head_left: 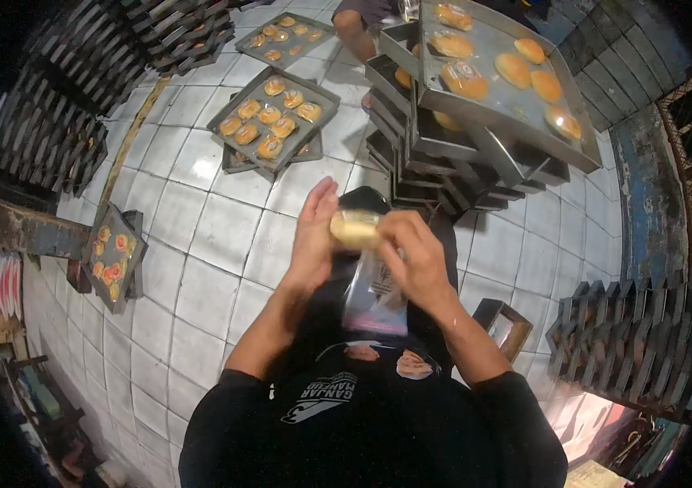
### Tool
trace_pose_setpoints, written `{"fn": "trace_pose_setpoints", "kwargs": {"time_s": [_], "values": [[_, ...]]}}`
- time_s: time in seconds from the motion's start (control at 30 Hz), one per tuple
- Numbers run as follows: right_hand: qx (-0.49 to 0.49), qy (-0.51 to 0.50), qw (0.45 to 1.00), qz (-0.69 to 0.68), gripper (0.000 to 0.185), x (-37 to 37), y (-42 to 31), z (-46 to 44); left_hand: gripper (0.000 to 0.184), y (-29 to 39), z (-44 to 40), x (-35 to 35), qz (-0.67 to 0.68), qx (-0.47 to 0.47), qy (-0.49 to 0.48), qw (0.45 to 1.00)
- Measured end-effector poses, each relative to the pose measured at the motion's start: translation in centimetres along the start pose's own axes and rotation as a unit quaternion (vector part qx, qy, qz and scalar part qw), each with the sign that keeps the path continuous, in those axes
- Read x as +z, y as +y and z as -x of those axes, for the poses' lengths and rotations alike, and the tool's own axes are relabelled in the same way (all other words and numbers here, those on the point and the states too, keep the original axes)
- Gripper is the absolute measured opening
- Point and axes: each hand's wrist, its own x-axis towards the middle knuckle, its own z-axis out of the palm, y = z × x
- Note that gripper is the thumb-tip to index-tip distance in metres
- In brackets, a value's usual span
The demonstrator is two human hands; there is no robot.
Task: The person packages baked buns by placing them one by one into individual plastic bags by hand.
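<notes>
A pale yellow-golden bun (354, 230), blurred by motion, is held in front of my body; it seems to sit in clear plastic. My right hand (415, 252) pinches its right side with thumb and fingers. My left hand (313, 232) is upright at the bun's left side, fingers stretched out and palm facing it; whether it touches the bun I cannot tell. Below them, clear printed plastic bags (376, 305) lie on my lap.
At upper right, a metal tray (488, 61) with bare and wrapped buns tops a stack of trays (411, 154). Floor trays (326, 98) hold wrapped buns; another tray (129, 264) is at left. Stacked dark trays (631, 342) stand at right. Another person's leg (354, 37) shows behind.
</notes>
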Motion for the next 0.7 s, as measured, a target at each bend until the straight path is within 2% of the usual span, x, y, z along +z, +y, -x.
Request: {"fn": "trace_pose_setpoints", "kwargs": {"time_s": [0.03,0.07,0.13,0.17,0.2,0.27,0.3,0.33,0.4,0.43,0.47,0.53,0.57,0.6,0.67,0.7], "values": [[0.077,-0.027,0.997,-0.007,0.020,0.3,1.2,-0.5,0.049,-0.6,-1.2,-1.2,0.021,0.009,-0.075,0.997],[0.065,-0.030,0.997,-0.002,0.020,0.5,2.4,-0.8,0.049,-1.8,-1.9,-1.7,0.029,0.020,-0.075,0.997],[0.196,0.036,0.978,-0.057,0.020,0.8,3.8,-2.1,0.043,-1.5,-1.6,-1.3,0.024,0.004,-0.148,0.989],[0.226,0.030,0.971,-0.078,0.019,0.9,3.7,-2.3,0.039,-1.3,-1.0,-0.1,-0.034,0.095,-0.082,0.991],[0.222,0.031,0.971,-0.079,0.019,1.0,3.4,-2.4,0.039,-1.6,-1.3,-0.6,-0.035,0.100,-0.082,0.991],[0.137,0.008,0.988,-0.070,0.021,0.8,2.8,-2.3,0.036,-3.0,-2.5,-1.2,-0.127,0.165,-0.023,0.978],[0.087,0.051,0.992,-0.078,0.027,1.0,1.7,-2.7,0.034,-2.2,-2.2,-0.1,-0.055,0.174,-0.026,0.983],[0.091,0.052,0.992,-0.075,0.027,0.5,1.4,-3.2,0.034,-1.1,-2.0,0.6,-0.054,0.170,-0.029,0.984],[0.214,0.005,0.962,-0.172,0.027,-0.1,1.9,-4.5,0.033,0.4,-2.1,1.0,-0.164,0.148,0.013,0.975],[0.310,-0.014,0.917,-0.250,0.029,0.0,3.4,-5.1,0.033,0.6,-2.8,0.9,-0.169,0.114,0.025,0.979],[0.357,0.004,0.872,-0.333,0.030,-0.3,4.2,-5.3,0.033,0.1,-2.6,-0.1,-0.177,0.104,0.022,0.979],[0.330,-0.007,0.901,-0.283,0.031,-1.7,2.8,-4.4,0.029,0.7,-3.2,-1.0,-0.282,0.301,0.043,0.910],[0.334,-0.008,0.899,-0.283,0.031,-2.0,2.2,-3.6,0.030,0.8,-1.7,-1.1,-0.226,0.251,0.025,0.941],[0.327,-0.019,0.896,-0.301,0.032,-2.2,1.7,-2.6,0.030,1.1,-0.9,-1.1,-0.226,0.246,0.025,0.942],[0.321,-0.026,0.891,-0.321,0.032,-2.1,1.8,-2.2,0.035,1.5,-0.2,-1.5,-0.129,0.173,-0.014,0.976],[0.299,-0.015,0.914,-0.272,0.033,-1.8,2.1,-2.8,0.036,1.5,-0.5,-1.5,-0.146,0.183,-0.008,0.972]]}}
